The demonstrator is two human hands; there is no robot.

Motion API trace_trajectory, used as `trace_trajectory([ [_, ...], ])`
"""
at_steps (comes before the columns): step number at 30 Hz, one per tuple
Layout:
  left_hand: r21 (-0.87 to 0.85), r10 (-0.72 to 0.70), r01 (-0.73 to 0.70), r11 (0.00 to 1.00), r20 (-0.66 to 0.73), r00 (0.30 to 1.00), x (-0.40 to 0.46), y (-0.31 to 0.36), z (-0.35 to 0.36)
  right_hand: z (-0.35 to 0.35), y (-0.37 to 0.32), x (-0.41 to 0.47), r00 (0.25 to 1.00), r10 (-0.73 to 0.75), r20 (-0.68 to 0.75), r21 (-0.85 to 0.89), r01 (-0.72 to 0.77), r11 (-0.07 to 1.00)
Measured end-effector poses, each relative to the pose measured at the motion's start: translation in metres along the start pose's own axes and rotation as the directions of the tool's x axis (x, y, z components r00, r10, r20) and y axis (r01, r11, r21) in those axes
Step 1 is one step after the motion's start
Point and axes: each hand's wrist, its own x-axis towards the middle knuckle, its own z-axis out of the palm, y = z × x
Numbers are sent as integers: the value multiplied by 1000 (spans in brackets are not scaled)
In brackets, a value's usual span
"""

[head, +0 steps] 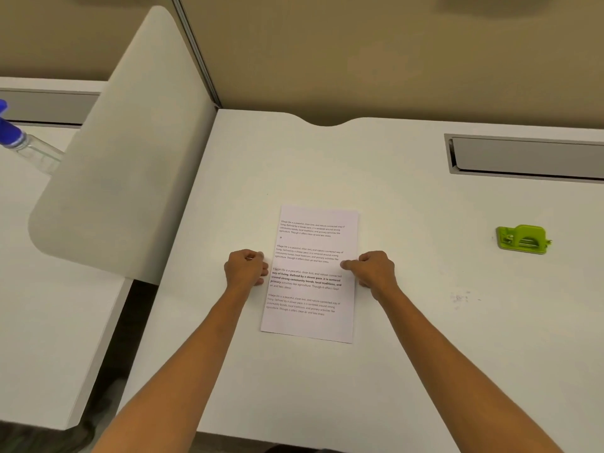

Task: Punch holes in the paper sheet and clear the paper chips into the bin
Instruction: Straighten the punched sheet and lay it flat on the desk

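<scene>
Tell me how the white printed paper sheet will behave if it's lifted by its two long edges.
The white printed paper sheet is a single thin page lying flat on the white desk, so it will probably sag in the middle and weigh almost nothing. The left hand and right hand sit at its side edges; on that smooth surface it would likely slide easily when pushed.

Paper sheet (310, 276): "Village life is a peaceful"

Head-worn camera — looking forward and steeply down, close over the desk (408, 197).
</scene>
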Motion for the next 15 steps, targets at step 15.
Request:
trace_trajectory([
  [15, -7, 161, -161, 987, 29, 987, -30, 15, 15, -37, 23, -22, 999, -33, 9, -119, 34, 992],
])
